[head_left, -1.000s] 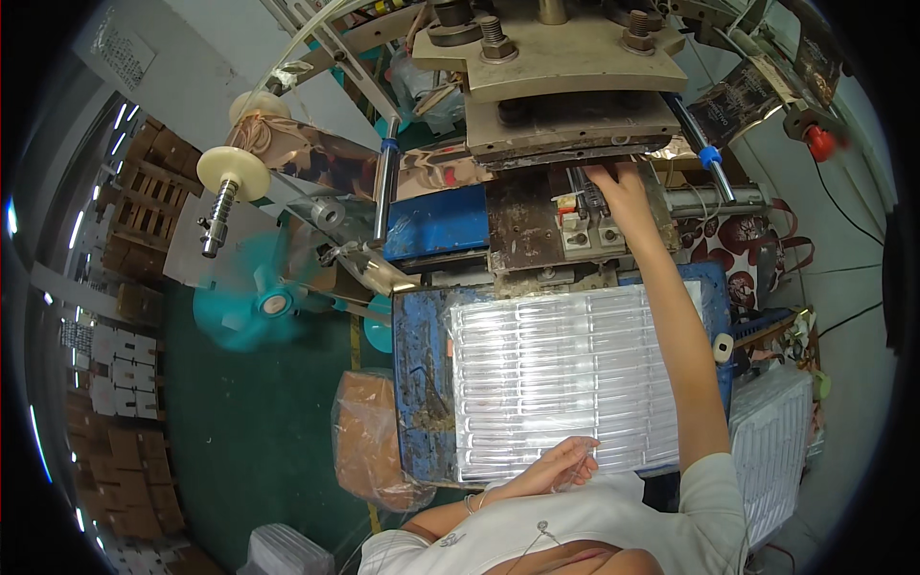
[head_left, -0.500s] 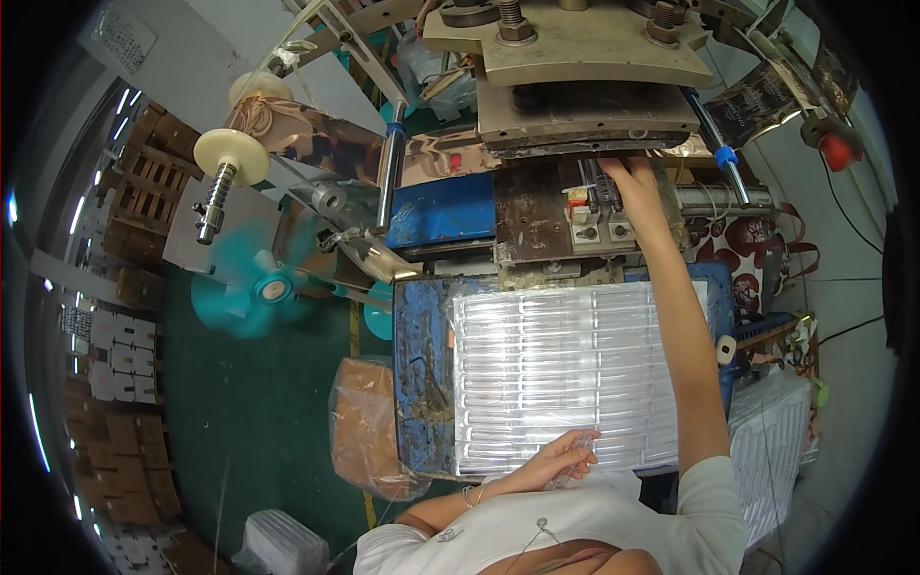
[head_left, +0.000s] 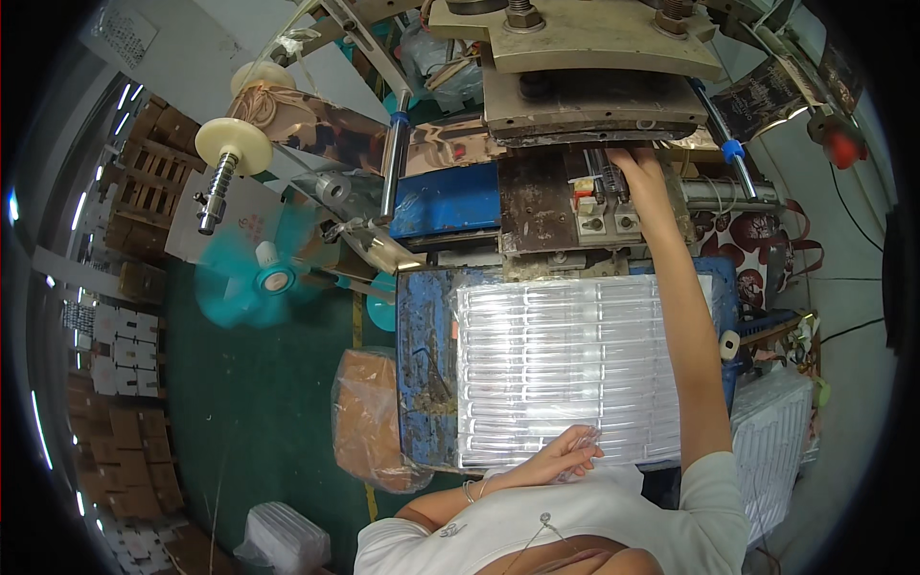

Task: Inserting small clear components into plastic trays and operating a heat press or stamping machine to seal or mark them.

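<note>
Near my chest, my left hand (head_left: 558,458) is closed around a clear plastic piece (head_left: 586,443), whose full shape I cannot make out. My right hand (head_left: 636,177) reaches far forward to a fixture with pale metal blocks (head_left: 592,222) on the machine's brown plate (head_left: 532,206). There its bent fingers close at the side of clear tubes (head_left: 604,177) that look dark against the plate; the fingertips are partly hidden. Just above that hand is the heavy press head (head_left: 589,101). Between my arms lies a tray of clear tubes in rows (head_left: 537,364), under shiny film.
The tray rests on a worn blue table (head_left: 426,374). A teal fan (head_left: 273,280) spins at left, near a film reel with a spring (head_left: 233,149). A plastic-wrapped brown carton (head_left: 369,417) stands beside the table. More wrapped tubes (head_left: 771,450) are at right; a red knob (head_left: 843,150) is far right.
The whole view has shifted slightly. Both hands keep nearly the same places, the right at the fixture and the left near my chest with the clear piece.
</note>
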Tool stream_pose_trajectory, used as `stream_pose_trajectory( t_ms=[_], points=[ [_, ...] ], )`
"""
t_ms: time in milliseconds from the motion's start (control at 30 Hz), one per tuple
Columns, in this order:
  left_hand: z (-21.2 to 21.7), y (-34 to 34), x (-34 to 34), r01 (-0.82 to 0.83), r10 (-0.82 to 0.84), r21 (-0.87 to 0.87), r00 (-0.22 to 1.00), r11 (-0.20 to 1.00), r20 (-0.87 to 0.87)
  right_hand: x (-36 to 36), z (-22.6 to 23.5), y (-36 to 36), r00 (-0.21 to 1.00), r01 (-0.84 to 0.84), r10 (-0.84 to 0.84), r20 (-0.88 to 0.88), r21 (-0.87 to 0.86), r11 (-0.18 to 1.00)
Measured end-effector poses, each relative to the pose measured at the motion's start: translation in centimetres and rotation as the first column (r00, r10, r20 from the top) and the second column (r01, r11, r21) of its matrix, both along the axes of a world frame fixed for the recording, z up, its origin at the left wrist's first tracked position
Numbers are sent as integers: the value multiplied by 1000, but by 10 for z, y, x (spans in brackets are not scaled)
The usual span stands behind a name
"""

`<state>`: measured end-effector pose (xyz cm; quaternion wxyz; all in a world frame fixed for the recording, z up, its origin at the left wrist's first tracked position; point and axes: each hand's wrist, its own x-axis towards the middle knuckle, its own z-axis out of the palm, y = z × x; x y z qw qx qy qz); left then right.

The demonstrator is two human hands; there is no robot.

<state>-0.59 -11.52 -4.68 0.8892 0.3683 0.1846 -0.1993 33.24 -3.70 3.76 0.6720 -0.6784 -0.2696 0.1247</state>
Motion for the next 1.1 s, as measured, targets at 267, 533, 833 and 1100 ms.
stream_pose_trajectory(
  t_ms=[267,533,833,1100],
  points=[
    [9,0,1,46,-45,15,998,999,-46,2,-7,4,999,25,-28,32,90,996],
    [1,0,0,12,-12,12,999,1000,32,8,-14,5,971,125,-111,210,-54,991],
    [4,2,1,4,-4,-13,1000,1000,-9,9,-14,6,977,112,-108,186,-14,994],
    [5,-3,-5,21,-21,6,1000,1000,-10,0,-8,0,979,85,-73,191,-57,995]
  ],
)
